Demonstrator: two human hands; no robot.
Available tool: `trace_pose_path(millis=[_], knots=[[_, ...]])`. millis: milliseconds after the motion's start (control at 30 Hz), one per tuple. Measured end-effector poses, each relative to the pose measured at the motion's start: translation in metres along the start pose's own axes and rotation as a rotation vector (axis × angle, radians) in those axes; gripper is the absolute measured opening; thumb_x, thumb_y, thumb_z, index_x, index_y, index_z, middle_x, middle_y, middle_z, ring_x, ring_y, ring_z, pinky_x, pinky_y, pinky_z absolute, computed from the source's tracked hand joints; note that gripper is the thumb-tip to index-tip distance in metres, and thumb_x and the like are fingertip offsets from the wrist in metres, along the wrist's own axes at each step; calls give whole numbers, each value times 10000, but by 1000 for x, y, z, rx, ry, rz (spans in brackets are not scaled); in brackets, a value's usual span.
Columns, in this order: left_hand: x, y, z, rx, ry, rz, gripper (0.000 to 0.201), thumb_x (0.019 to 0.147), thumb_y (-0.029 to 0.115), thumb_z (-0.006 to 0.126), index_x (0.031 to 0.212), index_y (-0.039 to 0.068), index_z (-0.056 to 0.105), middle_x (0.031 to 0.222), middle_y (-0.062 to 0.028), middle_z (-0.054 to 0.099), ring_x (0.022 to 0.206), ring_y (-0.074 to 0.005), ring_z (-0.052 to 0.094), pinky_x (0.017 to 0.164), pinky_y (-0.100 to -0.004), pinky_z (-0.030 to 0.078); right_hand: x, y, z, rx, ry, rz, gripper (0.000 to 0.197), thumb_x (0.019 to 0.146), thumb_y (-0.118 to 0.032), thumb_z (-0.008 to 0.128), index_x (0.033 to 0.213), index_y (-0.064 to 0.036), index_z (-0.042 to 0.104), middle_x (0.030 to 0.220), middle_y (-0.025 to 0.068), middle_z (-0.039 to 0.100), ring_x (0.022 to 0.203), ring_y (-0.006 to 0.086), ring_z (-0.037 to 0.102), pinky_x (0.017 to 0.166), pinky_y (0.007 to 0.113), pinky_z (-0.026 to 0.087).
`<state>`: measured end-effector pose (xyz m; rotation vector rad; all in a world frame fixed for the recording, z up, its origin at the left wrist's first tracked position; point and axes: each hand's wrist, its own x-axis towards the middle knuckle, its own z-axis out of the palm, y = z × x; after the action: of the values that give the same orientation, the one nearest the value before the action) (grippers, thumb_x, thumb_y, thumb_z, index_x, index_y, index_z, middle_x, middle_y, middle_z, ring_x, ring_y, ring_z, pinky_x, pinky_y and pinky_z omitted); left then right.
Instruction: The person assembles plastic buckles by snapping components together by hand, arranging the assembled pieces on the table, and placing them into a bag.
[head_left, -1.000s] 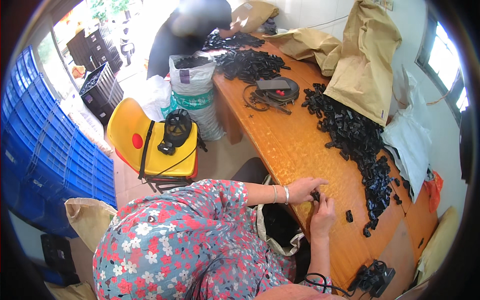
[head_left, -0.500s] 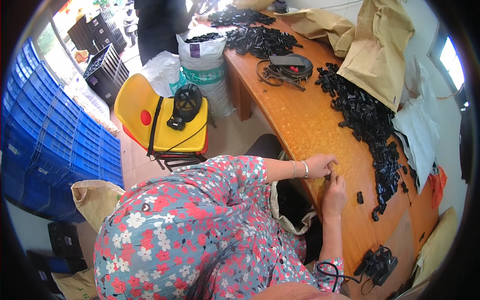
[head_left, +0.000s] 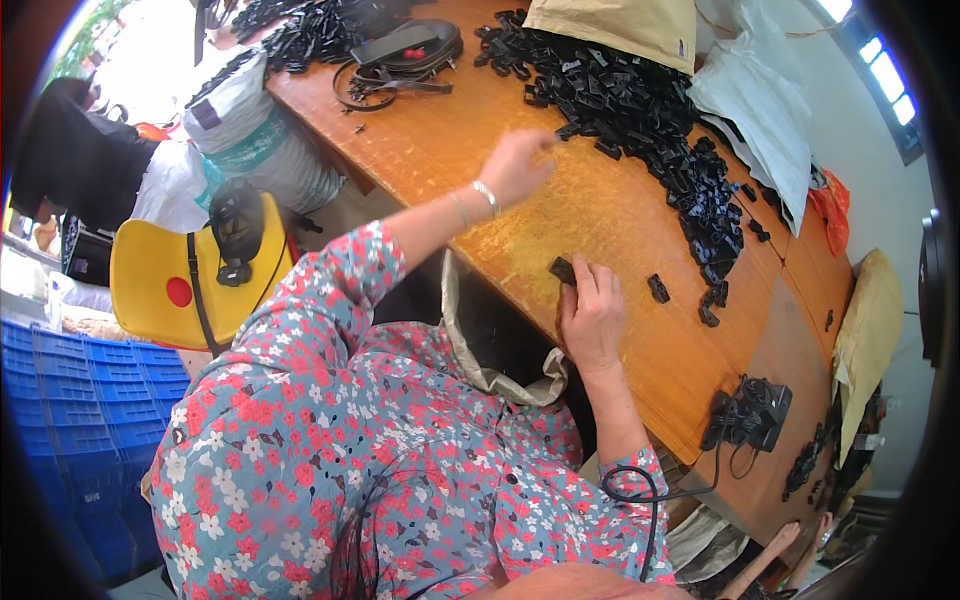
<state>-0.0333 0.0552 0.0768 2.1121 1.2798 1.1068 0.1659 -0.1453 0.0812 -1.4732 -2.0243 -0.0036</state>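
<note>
My right hand (head_left: 595, 312) is closed on a small black plastic piece (head_left: 562, 270), its fingers pinching it low over the near edge of the orange wooden table (head_left: 510, 255). My left hand (head_left: 518, 167), with bracelets at the wrist, is raised over the table beside the near end of a big heap of black plastic pieces (head_left: 630, 105). Motion smears its fingers, so whether anything is in them cannot be made out. A single loose black piece (head_left: 657, 289) lies to the right of my right hand.
Black cables and an adapter (head_left: 755, 412) lie at the table's right end. An open sack (head_left: 450, 310) hangs at the near edge. A dark coiled strap (head_left: 410, 55), a yellow chair (head_left: 150, 275) and blue crates (head_left: 90, 420) are leftward. Another person's hand (head_left: 782, 540) shows lower right.
My hands were together at the table's near edge. The left has moved away toward the heap; the right stays near the edge with the black piece. The whole view has turned and shifted rightward.
</note>
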Motion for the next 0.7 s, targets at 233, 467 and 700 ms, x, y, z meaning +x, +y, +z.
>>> trace_pose_path(millis=[233, 467, 700], knots=[[212, -122, 17, 383, 210, -106, 731, 1002, 570, 605, 1626, 219, 459, 1639, -127, 469, 1557, -405, 332, 1265, -572, 309, 58, 30, 17, 6, -28, 22, 416, 880, -65, 726, 1294, -34, 704, 1140, 149, 649, 1030, 363, 642, 843, 476, 514], [305, -140, 93, 478, 24, -63, 736, 964, 730, 581, 1576, 325, 532, 1634, -125, 476, 1561, -363, 366, 1269, -616, 262, 103, 66, 39, 34, -71, 84, 420, 870, -50, 733, 1290, -51, 710, 1142, 133, 667, 988, 341, 650, 809, 455, 523], [282, -123, 80, 364, -110, 16, 644, 967, 615, 670, 1514, 283, 593, 1573, -136, 531, 1431, -382, 526, 1178, -530, 411, 116, 84, 43, 71, -89, 109, 454, 866, -59, 750, 1316, -63, 692, 1163, 132, 646, 1001, 342, 645, 822, 454, 522]])
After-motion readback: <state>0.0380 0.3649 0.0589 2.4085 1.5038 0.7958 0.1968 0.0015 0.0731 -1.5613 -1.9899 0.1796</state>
